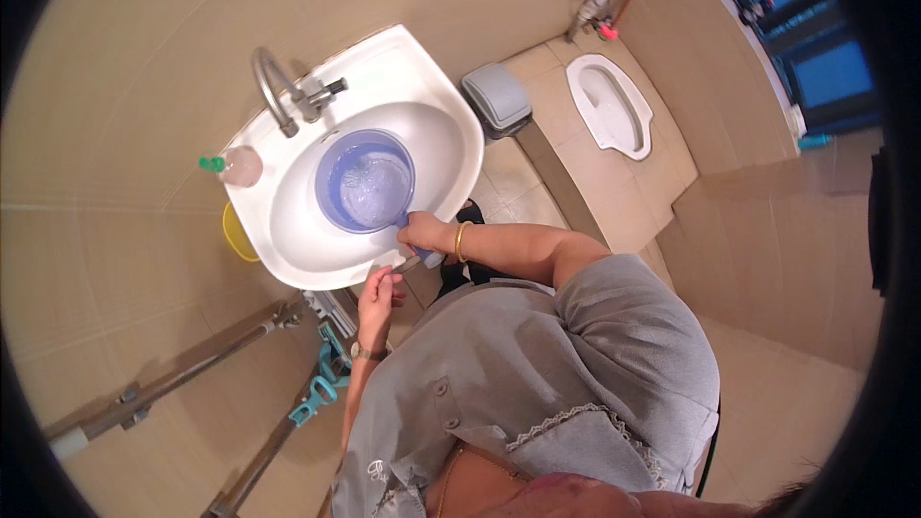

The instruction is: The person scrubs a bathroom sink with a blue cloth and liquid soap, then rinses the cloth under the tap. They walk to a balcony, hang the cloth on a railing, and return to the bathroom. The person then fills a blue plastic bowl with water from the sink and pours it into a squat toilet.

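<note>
A translucent blue-purple plastic water dipper [352, 210] sits in the bowl of a white ceramic washbasin [446, 133]. Rippled, clear water [374, 180] is inside it. My right hand [426, 232], with a gold bangle at the wrist, grips the dipper's handle over the basin's front rim. My left hand [379, 295], wearing a wristwatch, is at the front edge of the basin, holding nothing, its fingers loosely bent. Behind the dipper stands a curved metal faucet [277, 93]; its spout is beyond the dipper's rim, and no stream shows from it.
A pump bottle [242, 165] with a green top stands on the basin's left corner. Right of the basin are a grey lidded bin [496, 97] and a raised step with a squat toilet [611, 108]. Metal pipes [201, 367] and turquoise-handled cleaning tools [316, 399] are at lower left.
</note>
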The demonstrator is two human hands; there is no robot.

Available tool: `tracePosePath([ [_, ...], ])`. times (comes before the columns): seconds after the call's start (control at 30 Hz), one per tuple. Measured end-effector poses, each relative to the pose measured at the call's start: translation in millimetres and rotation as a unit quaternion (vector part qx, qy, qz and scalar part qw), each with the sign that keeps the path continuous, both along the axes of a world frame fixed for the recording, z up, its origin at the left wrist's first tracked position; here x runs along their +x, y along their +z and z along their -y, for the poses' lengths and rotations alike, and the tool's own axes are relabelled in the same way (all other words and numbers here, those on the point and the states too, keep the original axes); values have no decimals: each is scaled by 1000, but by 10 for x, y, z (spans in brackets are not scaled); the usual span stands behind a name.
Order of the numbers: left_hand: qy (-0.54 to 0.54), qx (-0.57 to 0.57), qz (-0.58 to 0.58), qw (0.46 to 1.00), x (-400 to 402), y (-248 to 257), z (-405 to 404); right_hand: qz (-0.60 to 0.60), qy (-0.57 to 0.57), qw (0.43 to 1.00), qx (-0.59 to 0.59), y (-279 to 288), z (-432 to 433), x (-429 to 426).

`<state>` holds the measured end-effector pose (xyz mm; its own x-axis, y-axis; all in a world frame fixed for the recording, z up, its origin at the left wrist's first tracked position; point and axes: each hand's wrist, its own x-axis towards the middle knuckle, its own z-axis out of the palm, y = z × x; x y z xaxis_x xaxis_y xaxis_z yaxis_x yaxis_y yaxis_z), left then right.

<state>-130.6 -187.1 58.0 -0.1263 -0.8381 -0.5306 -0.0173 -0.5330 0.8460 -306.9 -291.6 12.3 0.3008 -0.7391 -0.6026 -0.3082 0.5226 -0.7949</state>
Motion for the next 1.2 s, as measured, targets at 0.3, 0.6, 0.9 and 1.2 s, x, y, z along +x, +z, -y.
tracePosePath([
  [0.3,1,-78,8,997,-241,157,451,177,-103,978,-24,756,-445,-987],
  [0.6,-214,-221,201,930,-1481,35,1533,97,-390,914,-64,621,-1858,-2308],
  [0.9,-101,-50,271,956,-2428,-960,2335,-54,-654,752,55,-318,-3761,-3247],
  [1.2,-121,-155,591,782,-2447,-1032,2243,6,-763,612,208,-1278,-4712,-3962],
])
